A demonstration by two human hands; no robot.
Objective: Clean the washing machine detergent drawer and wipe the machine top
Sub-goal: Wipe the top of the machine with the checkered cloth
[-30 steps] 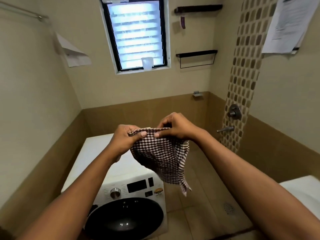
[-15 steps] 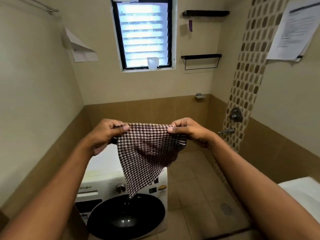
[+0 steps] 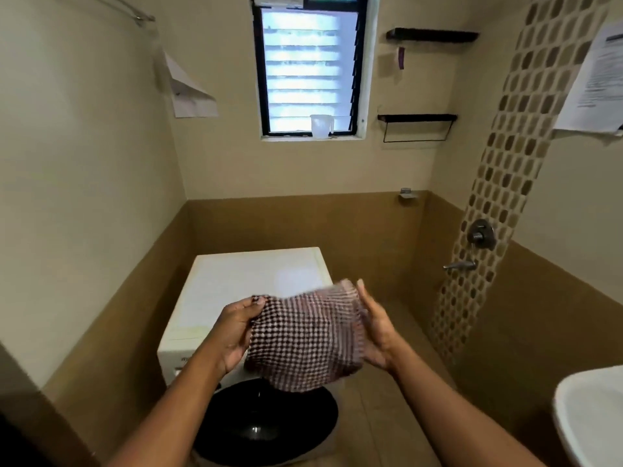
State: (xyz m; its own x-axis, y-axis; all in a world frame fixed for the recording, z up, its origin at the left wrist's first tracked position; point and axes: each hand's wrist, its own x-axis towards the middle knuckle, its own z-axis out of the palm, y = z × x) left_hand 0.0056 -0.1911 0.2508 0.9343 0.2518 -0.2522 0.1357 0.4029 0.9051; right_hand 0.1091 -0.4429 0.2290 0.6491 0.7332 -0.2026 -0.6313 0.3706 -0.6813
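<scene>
A: Where was the cloth [image 3: 303, 342]?
B: Above the machine top [image 3: 242, 281], left hand [image 3: 236, 332] pinching a corner, right hand [image 3: 377, 335] flat against it. Nothing looked wiped yet; drawer and machine top both remained

On the sill of the window [image 3: 308, 72] stands a clear jug [image 3: 321, 126]. Two black shelves [image 3: 431, 34] hang right of it, a folded paper [image 3: 188, 92] left of it, a white sink [image 3: 590, 416] far below-right.

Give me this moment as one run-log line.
left hand: pinches checked cloth | right hand: at cloth's right edge, grip blurred | cloth: held up, off washing machine top
</scene>
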